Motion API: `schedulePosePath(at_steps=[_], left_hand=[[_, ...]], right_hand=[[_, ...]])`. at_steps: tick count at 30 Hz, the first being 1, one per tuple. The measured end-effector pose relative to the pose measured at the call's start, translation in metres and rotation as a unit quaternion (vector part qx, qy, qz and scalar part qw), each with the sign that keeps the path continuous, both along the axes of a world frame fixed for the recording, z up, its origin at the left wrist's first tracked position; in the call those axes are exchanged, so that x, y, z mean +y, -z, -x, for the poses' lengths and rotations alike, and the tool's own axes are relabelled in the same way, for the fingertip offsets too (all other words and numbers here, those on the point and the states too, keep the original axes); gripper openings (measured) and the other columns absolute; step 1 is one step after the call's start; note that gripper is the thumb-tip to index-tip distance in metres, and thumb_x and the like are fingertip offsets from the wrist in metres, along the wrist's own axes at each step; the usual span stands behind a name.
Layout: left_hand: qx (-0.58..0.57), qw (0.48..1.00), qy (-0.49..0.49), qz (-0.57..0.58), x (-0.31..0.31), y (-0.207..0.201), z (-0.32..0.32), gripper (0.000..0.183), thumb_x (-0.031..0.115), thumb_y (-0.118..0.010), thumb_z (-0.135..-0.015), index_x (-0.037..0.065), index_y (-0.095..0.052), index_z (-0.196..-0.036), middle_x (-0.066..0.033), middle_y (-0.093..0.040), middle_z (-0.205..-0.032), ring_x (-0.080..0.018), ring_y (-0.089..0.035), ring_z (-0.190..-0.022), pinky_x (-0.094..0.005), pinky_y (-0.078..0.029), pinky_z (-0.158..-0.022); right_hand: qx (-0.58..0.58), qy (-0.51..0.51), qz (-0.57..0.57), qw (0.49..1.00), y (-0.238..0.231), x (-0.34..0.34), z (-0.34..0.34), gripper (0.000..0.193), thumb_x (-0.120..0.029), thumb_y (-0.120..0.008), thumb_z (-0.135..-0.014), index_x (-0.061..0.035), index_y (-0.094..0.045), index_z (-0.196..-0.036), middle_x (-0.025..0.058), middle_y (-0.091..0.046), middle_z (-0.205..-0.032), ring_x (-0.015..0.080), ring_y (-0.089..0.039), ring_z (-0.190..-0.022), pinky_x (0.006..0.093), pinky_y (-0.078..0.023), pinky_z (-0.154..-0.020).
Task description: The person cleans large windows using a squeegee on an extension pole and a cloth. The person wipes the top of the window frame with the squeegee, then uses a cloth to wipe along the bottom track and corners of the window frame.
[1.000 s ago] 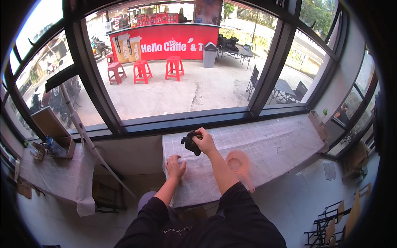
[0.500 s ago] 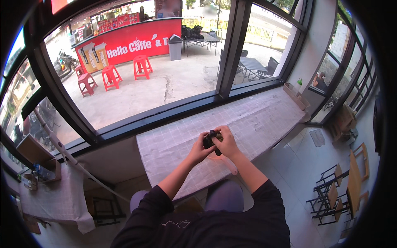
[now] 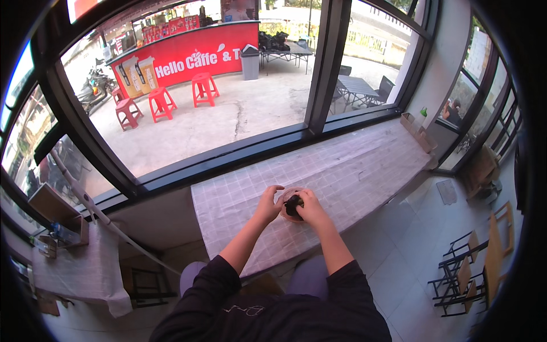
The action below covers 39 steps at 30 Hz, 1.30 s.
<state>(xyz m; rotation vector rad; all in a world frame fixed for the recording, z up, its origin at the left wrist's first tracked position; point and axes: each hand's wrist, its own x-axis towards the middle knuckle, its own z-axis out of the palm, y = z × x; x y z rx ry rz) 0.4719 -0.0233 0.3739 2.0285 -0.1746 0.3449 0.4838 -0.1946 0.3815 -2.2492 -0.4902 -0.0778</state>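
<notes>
A round, pinkish see-through container [image 3: 294, 220], like a shallow bowl, stands on the tablecloth in front of me. Within its outline is a dark, nearly black lump [image 3: 292, 205], too small and dark for me to name. My right hand [image 3: 310, 206] reaches over the right side of the container, its fingers closed on the dark lump. At the left rim is my left hand [image 3: 268, 205], with thumb and fingers apart in a curve and nothing between them. Whether it touches the rim, I cannot tell.
The long table [image 3: 353, 171] has a checked pale cloth and runs along a black-framed window [image 3: 228, 154]. A tan box [image 3: 417, 132] sits at its far right end. A second table [image 3: 85, 273] is at left, with a pale pole [image 3: 108, 222] slanting past it. Wooden chairs [image 3: 464, 268] stand at right.
Both hands have lowered toward the container. My left hand has come off the dark lump and its fingers have spread; the right keeps hold of the lump. The view has shifted slightly.
</notes>
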Motion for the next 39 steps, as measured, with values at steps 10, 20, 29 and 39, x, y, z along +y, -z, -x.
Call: schedulePosePath(at_steps=[10,20,29,39], left_hand=[[0.040,0.998,-0.037,0.021,0.009,0.030,0.035,0.027,0.010,-0.056,-0.078,0.003,-0.055,-0.103,-0.0161,-0.056,-0.102,-0.0305,-0.054,-0.096,-0.0375,-0.043,-0.083],[0.057,0.993,-0.017,0.104,0.011,0.002,0.034,0.033,0.009,-0.052,-0.083,0.005,-0.052,-0.115,-0.0159,-0.056,-0.111,-0.0294,-0.054,-0.104,-0.0371,-0.047,-0.082],[0.181,0.942,0.110,0.261,-0.034,0.004,0.011,0.046,0.034,-0.036,-0.094,0.009,-0.038,-0.131,-0.0097,-0.047,-0.126,-0.0198,-0.041,-0.119,-0.0359,-0.030,-0.099],[0.303,0.632,0.088,0.708,-0.063,0.012,-0.020,0.048,0.041,-0.021,-0.093,0.009,-0.049,-0.115,-0.0098,-0.054,-0.114,-0.0254,-0.051,-0.105,-0.0426,-0.039,-0.092]], right_hand=[[0.021,0.009,0.165,0.986,0.008,0.021,-0.002,0.035,-0.005,-0.063,-0.065,-0.0072,-0.060,-0.099,0.0154,-0.054,-0.107,0.0317,-0.054,-0.098,0.0380,-0.044,-0.086],[0.056,0.075,-0.074,0.993,-0.026,-0.001,-0.014,0.031,-0.010,-0.067,-0.063,-0.0033,-0.061,-0.093,0.0149,-0.064,-0.084,0.0286,-0.062,-0.079,0.0335,-0.049,-0.072],[0.087,0.102,-0.454,0.881,-0.032,0.001,-0.015,0.024,-0.004,-0.055,-0.075,-0.0005,-0.059,-0.098,0.0054,-0.060,-0.085,0.0104,-0.056,-0.074,0.0225,-0.047,-0.067],[0.029,0.147,-0.422,0.894,0.000,0.022,-0.019,0.021,-0.001,-0.047,-0.072,0.0010,-0.060,-0.088,0.0088,-0.059,-0.091,0.0219,-0.057,-0.083,0.0294,-0.046,-0.077]])
